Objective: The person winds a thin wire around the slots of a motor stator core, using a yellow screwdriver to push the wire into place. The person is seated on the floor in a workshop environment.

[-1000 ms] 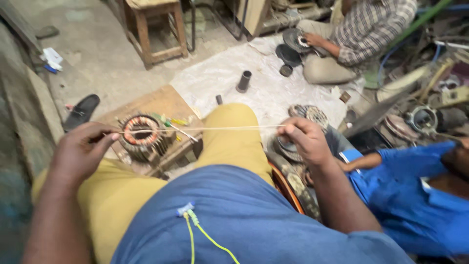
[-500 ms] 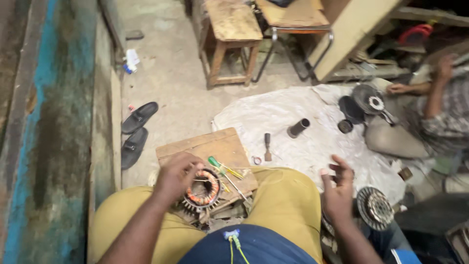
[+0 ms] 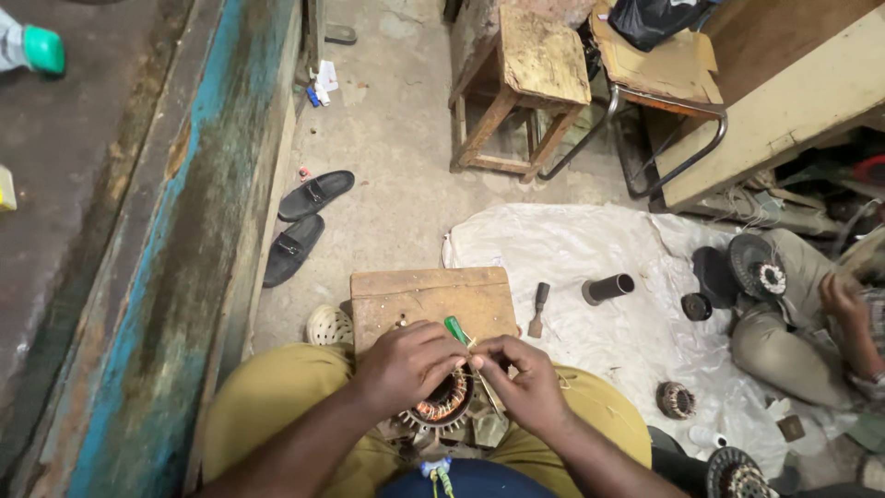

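A round motor stator [image 3: 441, 409] with copper windings rests on a low wooden board [image 3: 424, 295] between my knees. My left hand [image 3: 406, 364] lies over the stator's top, fingers curled on it. My right hand [image 3: 525, 383] meets it from the right, fingertips pinched together at the stator's rim, apparently on a thin wire or thread. A green-handled screwdriver [image 3: 455, 328] pokes up between both hands. Part of the stator is hidden under my hands.
A chisel [image 3: 537, 307] and a dark tube [image 3: 607, 289] lie on a white sheet [image 3: 572, 249]. Another person [image 3: 811, 314] sits at right holding a motor part [image 3: 756, 267]. Black slippers [image 3: 304, 221], a wooden stool [image 3: 530, 74] and a wall ledge [image 3: 138, 231] are nearby.
My right hand has come in from the right and joined the left hand at the stator. A second ago both hands were apart, stretching a thread. The camera view has shifted.
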